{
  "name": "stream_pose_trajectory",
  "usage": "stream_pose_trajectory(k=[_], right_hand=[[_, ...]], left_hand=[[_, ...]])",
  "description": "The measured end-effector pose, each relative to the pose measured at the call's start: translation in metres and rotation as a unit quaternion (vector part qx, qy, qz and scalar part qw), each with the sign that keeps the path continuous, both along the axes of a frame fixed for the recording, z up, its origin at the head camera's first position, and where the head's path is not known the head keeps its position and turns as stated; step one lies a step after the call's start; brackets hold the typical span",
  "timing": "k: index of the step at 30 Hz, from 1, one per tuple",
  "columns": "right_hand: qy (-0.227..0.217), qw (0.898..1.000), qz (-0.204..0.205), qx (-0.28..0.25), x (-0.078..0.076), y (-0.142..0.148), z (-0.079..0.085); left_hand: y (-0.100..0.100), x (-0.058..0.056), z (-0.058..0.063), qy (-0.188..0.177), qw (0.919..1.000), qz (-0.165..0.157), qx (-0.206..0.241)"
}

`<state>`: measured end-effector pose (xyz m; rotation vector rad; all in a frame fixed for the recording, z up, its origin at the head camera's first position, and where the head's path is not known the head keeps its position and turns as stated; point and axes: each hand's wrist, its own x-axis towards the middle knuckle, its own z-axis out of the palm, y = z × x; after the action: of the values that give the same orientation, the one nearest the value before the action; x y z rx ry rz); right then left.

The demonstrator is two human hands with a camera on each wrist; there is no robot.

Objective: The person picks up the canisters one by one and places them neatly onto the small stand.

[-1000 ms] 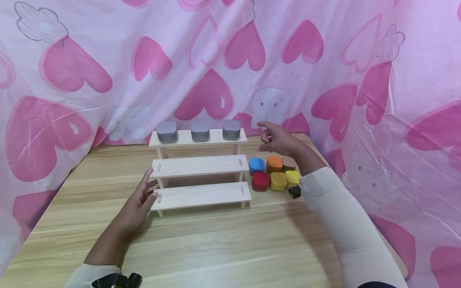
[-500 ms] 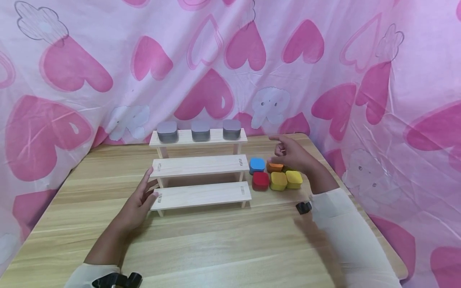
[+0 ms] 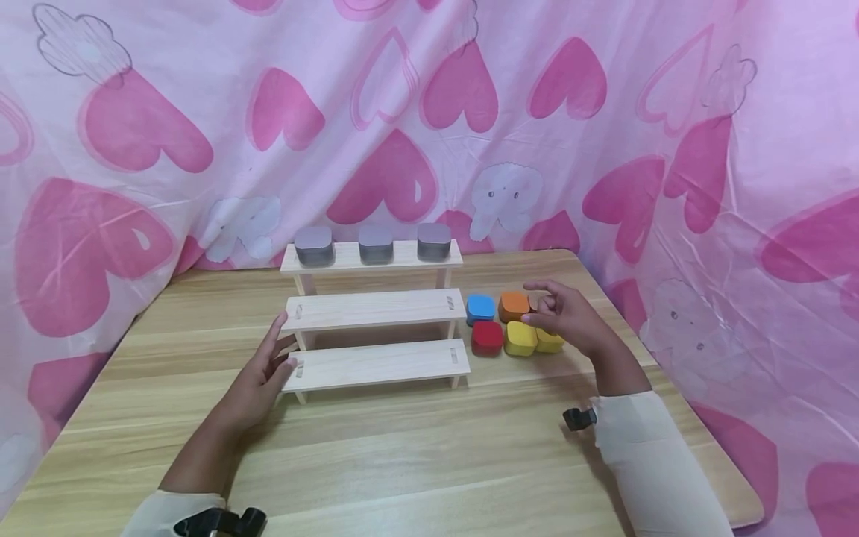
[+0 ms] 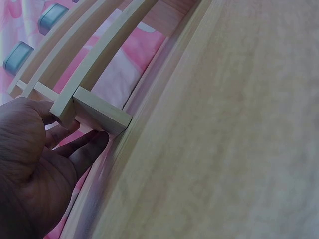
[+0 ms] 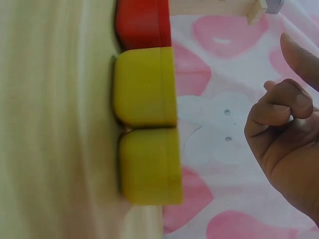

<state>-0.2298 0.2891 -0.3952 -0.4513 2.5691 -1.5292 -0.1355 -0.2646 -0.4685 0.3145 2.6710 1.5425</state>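
My left hand [image 3: 251,388] holds the left end of a pale wooden three-step stand [image 3: 376,365]; in the left wrist view the thumb lies at the board's end and the fingers [image 4: 89,152] reach the leg below. My right hand [image 3: 570,317] hovers over a group of rounded square blocks at the stand's right, index finger stretched out, other fingers curled, nothing held. In the group are a blue block [image 3: 480,307], an orange block [image 3: 514,303], a red block [image 3: 487,338] and two yellow blocks [image 3: 520,338]. The hand partly covers the group's right side.
Three grey rounded blocks [image 3: 376,245] stand in a row on the stand's top step. The wooden table [image 3: 416,462] ends at a pink heart-patterned curtain [image 3: 456,82] behind and on both sides. A black wrist-worn device [image 3: 579,419] juts from my right sleeve.
My right hand has come back from beside the top step, toward me and to the right, down to the coloured blocks. The left hand has stayed on the stand.
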Motion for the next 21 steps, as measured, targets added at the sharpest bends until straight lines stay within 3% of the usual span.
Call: stream_pose_trajectory(k=[10, 21], right_hand=[[0.002, 0.998, -0.048, -0.032, 0.008, 0.024, -0.023], [-0.044, 0.998, -0.047, -0.006, 0.005, 0.055, -0.04]], left_hand=[[0.0, -0.001, -0.001, 0.009, 0.9999, 0.0, 0.005], [0.0, -0.002, -0.003, -0.003, 1.0, 0.006, -0.005]])
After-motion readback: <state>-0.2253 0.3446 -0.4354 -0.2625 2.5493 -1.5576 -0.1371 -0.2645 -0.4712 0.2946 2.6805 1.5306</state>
